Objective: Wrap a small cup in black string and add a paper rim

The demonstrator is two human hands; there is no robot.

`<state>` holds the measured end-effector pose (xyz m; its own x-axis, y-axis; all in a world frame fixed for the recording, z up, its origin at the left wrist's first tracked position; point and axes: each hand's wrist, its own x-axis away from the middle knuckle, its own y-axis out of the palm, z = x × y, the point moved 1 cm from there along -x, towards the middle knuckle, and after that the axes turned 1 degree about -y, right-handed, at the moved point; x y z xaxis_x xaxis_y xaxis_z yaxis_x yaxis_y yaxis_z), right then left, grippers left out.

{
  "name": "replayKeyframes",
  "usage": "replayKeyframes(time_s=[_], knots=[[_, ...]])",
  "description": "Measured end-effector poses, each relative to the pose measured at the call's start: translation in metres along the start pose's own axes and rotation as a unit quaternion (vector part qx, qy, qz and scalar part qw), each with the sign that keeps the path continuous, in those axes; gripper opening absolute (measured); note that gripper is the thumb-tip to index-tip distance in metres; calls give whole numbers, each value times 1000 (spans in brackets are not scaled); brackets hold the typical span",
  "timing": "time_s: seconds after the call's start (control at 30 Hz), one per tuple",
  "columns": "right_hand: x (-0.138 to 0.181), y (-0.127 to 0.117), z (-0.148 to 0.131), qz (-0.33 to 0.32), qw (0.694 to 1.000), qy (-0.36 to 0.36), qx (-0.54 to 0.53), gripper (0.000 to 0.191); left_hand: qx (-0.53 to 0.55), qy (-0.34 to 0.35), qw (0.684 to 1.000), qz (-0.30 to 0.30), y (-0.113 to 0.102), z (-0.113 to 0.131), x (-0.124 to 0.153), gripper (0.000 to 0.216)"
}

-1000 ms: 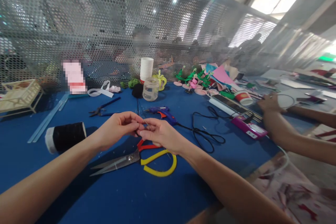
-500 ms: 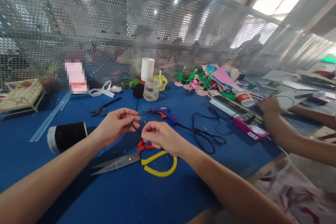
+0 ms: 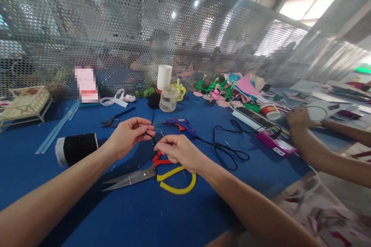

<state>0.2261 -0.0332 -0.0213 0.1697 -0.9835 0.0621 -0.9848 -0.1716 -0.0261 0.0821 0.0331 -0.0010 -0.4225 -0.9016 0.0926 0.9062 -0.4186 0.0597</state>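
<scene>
My left hand (image 3: pixel 130 137) is closed in a pinch on a strand of black yarn (image 3: pixel 150 136). The strand appears to lead back to a black yarn ball (image 3: pixel 154 101) behind the hand. Close on its right, my right hand (image 3: pixel 176 148) pinches the same strand, thumb against fingers. A thin light sliver shows above its fingertips; I cannot tell what it is. Beneath the hands lie large scissors (image 3: pixel 145 173) with red and yellow handles, blades apart and pointing left. A blue glue gun (image 3: pixel 182 125) rests just beyond the right hand.
A black-wrapped roll (image 3: pixel 77 148), pliers (image 3: pixel 111 122) and clear strips (image 3: pixel 58 127) lie left. A glass jar (image 3: pixel 168 99) and paper cups (image 3: pixel 164 77) stand behind. Rightward are a black cable (image 3: pixel 224 146), a purple power strip (image 3: pixel 276 142) and a co-worker's hand (image 3: pixel 298 117).
My right hand has shifted slightly left toward my left hand, and the yarn between them bends more. The whole view has moved a little.
</scene>
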Motion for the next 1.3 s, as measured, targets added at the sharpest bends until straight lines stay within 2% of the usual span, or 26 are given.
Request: replayKeyframes(time_s=[0.07,0.1,0.17,0.2,0.23,0.27,0.3,0.37,0.43,0.5,0.57,0.6,0.63,0.7,0.77,0.8,0.87,0.93,1.0,1.1,1.2,1.3], knots=[[-1,-1,1,0,999,13,-40,17,-172,48,983,-32,-5,-4,-1,13],[-1,-1,1,2,998,21,-58,18,-280,83,955,-47,-6,-7,-1,16],[-2,-2,1,3,996,36,-85,20,-466,155,870,-48,-8,-13,1,25],[-3,-2,1,3,995,41,-94,21,-519,177,834,-53,-8,-15,2,29],[-3,-3,2,2,994,43,-99,22,-544,193,814,-72,-7,-17,3,31],[-4,-4,2,3,994,39,-101,23,-543,203,809,-98,-5,-17,3,31],[-5,-6,2,7,995,27,-96,24,-521,206,819,-123,-3,-15,4,29],[-5,-8,1,19,998,-17,-58,25,-422,185,875,-149,2,-10,5,22],[-4,-9,-2,48,995,-82,17,25,-272,115,942,-162,6,-5,6,23],[-1,-7,-6,77,982,-143,95,25,-120,37,971,-203,12,-5,10,31],[1,-2,-10,90,967,-188,145,26,-21,-8,970,-242,18,-8,15,33],[1,-1,-13,90,961,-203,163,26,0,-18,970,-243,20,-10,17,30],[0,0,-15,87,957,-212,181,26,4,-27,972,-235,21,-12,18,27],[-6,-6,-19,90,946,-197,241,28,-10,-38,983,-179,20,-13,19,24],[-17,-23,-22,116,924,-119,343,30,-21,-41,993,-113,15,-10,15,25],[-23,-34,-23,149,898,-62,410,30,-18,-39,995,-88,12,-8,13,24],[-34,-58,-22,188,875,-13,446,25,-6,-33,998,-58,7,-4,8,18],[-42,-77,-16,198,862,37,465,21,2,-29,999,-40,3,-2,3,14],[-47,-87,-6,195,858,77,469,25,5,-28,999,-29,1,-2,0,13],[-49,-88,7,205,862,101,453,28,8,-23,1000,-18,0,-5,-2,10],[-47,-86,9,223,879,97,409,25,5,-26,1000,-4,-2,-6,-2,13],[-42,-82,-2,238,908,65,339,26,4,-28,1000,-13,-5,-5,-1,20]])
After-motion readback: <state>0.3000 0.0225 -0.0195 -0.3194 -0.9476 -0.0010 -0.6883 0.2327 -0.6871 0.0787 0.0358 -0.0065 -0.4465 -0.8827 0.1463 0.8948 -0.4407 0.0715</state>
